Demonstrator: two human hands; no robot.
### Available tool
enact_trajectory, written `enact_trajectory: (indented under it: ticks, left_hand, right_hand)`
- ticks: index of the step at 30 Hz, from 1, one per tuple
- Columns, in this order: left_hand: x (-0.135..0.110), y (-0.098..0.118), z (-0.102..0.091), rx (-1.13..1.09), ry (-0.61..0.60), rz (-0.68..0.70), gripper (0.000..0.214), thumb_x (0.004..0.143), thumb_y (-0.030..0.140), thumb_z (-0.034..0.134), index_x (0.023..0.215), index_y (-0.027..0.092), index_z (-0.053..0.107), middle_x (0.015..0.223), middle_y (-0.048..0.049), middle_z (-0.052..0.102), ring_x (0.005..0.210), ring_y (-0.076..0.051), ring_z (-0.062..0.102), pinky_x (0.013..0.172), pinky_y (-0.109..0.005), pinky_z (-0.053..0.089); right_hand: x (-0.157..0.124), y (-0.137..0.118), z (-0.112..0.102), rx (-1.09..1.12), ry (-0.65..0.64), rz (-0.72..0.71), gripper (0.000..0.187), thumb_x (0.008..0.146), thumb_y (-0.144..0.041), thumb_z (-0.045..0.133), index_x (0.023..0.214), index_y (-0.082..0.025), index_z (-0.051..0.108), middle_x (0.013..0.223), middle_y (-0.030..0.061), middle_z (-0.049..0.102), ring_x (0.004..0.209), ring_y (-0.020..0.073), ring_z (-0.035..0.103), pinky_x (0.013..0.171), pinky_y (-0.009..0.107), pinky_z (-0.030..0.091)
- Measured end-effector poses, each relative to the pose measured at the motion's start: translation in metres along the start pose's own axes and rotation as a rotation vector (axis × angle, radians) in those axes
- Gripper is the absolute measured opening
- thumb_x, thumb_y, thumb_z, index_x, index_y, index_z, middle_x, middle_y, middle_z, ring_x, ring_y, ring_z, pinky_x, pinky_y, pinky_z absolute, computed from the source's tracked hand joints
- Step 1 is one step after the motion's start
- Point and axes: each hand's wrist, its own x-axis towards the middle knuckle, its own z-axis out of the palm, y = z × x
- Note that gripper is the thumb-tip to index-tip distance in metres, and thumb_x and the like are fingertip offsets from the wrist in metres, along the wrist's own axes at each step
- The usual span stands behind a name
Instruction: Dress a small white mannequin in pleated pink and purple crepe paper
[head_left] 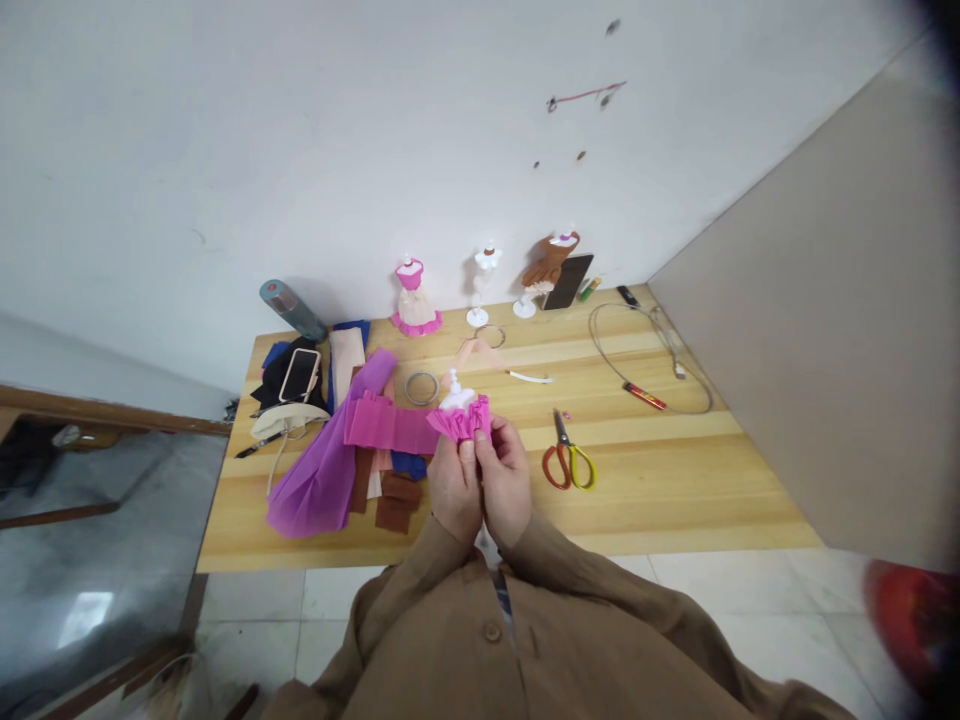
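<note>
In the head view, a small white mannequin point(454, 398) stands up between my hands, its lower part hidden by them. Gathered bright pink crepe paper point(461, 424) wraps around its chest in ruffles. My left hand point(454, 492) is closed on the left side of the ruffles, thumb pressed to the front. My right hand point(505, 484) pinches the pink paper on the right side, its thumb beside the left one. A flat pink strip point(390, 427) stretches left from the gathered paper over the table.
Scissors point(568, 460) lie to the right on the wooden table point(660, 490). Purple paper point(322, 480) and folded brown pieces point(397, 502) lie left. Behind stand a pink-and-cream dressed mannequin point(412, 298), a bare one point(486, 280) and a brown-dressed one point(551, 262). A cable point(600, 345) curls at right.
</note>
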Motion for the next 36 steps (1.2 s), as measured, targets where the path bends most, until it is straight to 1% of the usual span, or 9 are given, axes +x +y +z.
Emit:
enact_trajectory:
  ticks: [5,10,13,17,20,24,27,31,36]
  left_hand:
    - [0.003,-0.002,0.002,-0.012,0.02,0.008,0.029,0.098,0.033,0.033,0.093,0.019,0.058,0.083,-0.0106,0.069,0.076,-0.022,0.066,0.069,-0.032,0.049]
    - [0.009,-0.008,0.008,0.031,0.104,0.016,0.031,0.097,0.035,0.033,0.082,0.02,0.055,0.072,-0.0074,0.066,0.065,-0.019,0.062,0.061,-0.029,0.045]
    - [0.012,-0.007,0.009,0.023,0.148,0.044,0.033,0.097,0.037,0.032,0.078,0.021,0.054,0.068,-0.0059,0.064,0.062,-0.018,0.06,0.06,-0.029,0.045]
    - [0.018,-0.002,0.004,-0.029,0.195,0.043,0.034,0.097,0.038,0.032,0.079,0.021,0.054,0.068,-0.0071,0.064,0.065,-0.019,0.061,0.063,-0.032,0.047]
    - [0.021,0.002,-0.002,-0.07,0.182,0.032,0.034,0.097,0.038,0.033,0.078,0.021,0.055,0.066,-0.0067,0.063,0.063,-0.019,0.059,0.061,-0.032,0.047]
    - [0.022,0.005,-0.006,-0.097,0.163,0.048,0.034,0.096,0.037,0.033,0.076,0.021,0.056,0.066,-0.0064,0.063,0.061,-0.019,0.058,0.059,-0.031,0.046]
    - [0.021,0.008,-0.006,-0.118,0.138,0.084,0.033,0.096,0.036,0.034,0.078,0.02,0.056,0.068,-0.0066,0.064,0.062,-0.018,0.059,0.06,-0.031,0.045]
    - [0.019,0.013,-0.006,-0.122,0.153,0.09,0.032,0.097,0.036,0.034,0.079,0.02,0.056,0.07,-0.0075,0.064,0.064,-0.02,0.061,0.063,-0.033,0.048]
    - [0.016,0.013,-0.004,-0.121,0.145,0.059,0.032,0.097,0.037,0.032,0.082,0.022,0.056,0.074,-0.0086,0.067,0.07,-0.02,0.063,0.065,-0.032,0.049]
  right_hand:
    - [0.002,-0.001,-0.001,-0.002,-0.018,-0.008,0.018,0.078,-0.036,0.063,0.09,-0.023,0.057,0.097,0.0027,0.069,0.093,0.02,0.065,0.089,0.039,0.051]
    - [0.004,-0.007,0.0,-0.066,-0.068,-0.061,0.019,0.077,-0.034,0.064,0.093,-0.023,0.063,0.091,0.002,0.068,0.087,0.0188,0.062,0.086,0.036,0.05]
    - [0.005,-0.009,-0.003,-0.086,-0.078,-0.104,0.023,0.078,-0.036,0.065,0.096,-0.023,0.066,0.094,0.0033,0.069,0.092,0.0204,0.063,0.089,0.038,0.049]
    - [0.007,-0.007,-0.012,-0.049,-0.052,-0.126,0.028,0.085,-0.044,0.061,0.1,-0.022,0.069,0.105,0.0067,0.071,0.105,0.0238,0.063,0.095,0.042,0.047]
    - [0.008,-0.01,-0.018,-0.061,-0.048,-0.163,0.033,0.088,-0.047,0.057,0.101,-0.021,0.071,0.109,0.0095,0.072,0.108,0.0257,0.063,0.097,0.045,0.047]
    - [0.007,-0.023,-0.015,-0.126,-0.081,-0.219,0.028,0.086,-0.043,0.061,0.102,-0.022,0.072,0.108,0.009,0.073,0.105,0.0251,0.065,0.097,0.045,0.048]
    - [0.005,-0.031,-0.009,-0.143,-0.074,-0.256,0.026,0.085,-0.039,0.062,0.104,-0.023,0.071,0.105,0.0085,0.073,0.097,0.0236,0.066,0.089,0.042,0.052]
    - [0.003,-0.031,-0.003,-0.093,-0.08,-0.229,0.027,0.083,-0.036,0.065,0.107,-0.023,0.066,0.099,0.0073,0.073,0.086,0.021,0.067,0.079,0.038,0.055]
    - [0.004,-0.027,-0.002,-0.055,-0.111,-0.174,0.028,0.08,-0.036,0.068,0.105,-0.023,0.064,0.105,0.009,0.071,0.093,0.0233,0.067,0.086,0.043,0.054]
